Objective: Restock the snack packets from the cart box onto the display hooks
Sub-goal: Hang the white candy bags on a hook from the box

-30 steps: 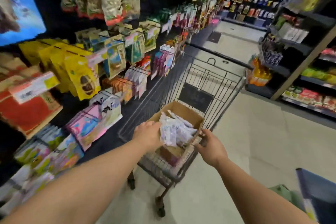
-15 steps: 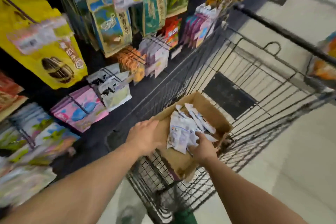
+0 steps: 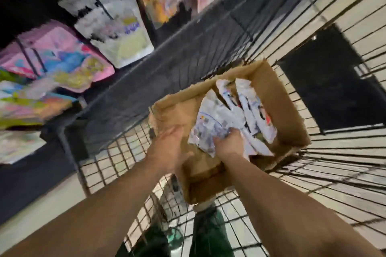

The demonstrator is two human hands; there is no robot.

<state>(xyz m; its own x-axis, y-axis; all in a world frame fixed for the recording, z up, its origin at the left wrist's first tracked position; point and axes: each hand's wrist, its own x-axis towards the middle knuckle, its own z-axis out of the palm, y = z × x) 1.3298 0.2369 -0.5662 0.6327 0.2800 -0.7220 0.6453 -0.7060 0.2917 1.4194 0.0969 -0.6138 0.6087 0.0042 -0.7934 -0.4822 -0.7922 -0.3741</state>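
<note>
Nearest us, our right hand point(image 3: 228, 144) has its fingers curled into the white snack packets point(image 3: 234, 119) inside the cardboard box point(image 3: 277, 98), while our left hand point(image 3: 167, 148) lies flat against the box's inner wall. The packets look light, crinkly and slippery, so we should pinch them near their top edges. Beyond the wire cart point(image 3: 313, 33), blurred stock hangs on the display point(image 3: 117, 33).

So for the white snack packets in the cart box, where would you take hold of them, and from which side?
Probably at their near, lower ends, coming from above through the open top of the cardboard box. The white snack packets lie fanned against the far wall, near ends bunched together, where the right hand grips them. The left hand rests open on the box's left inner wall.
</note>
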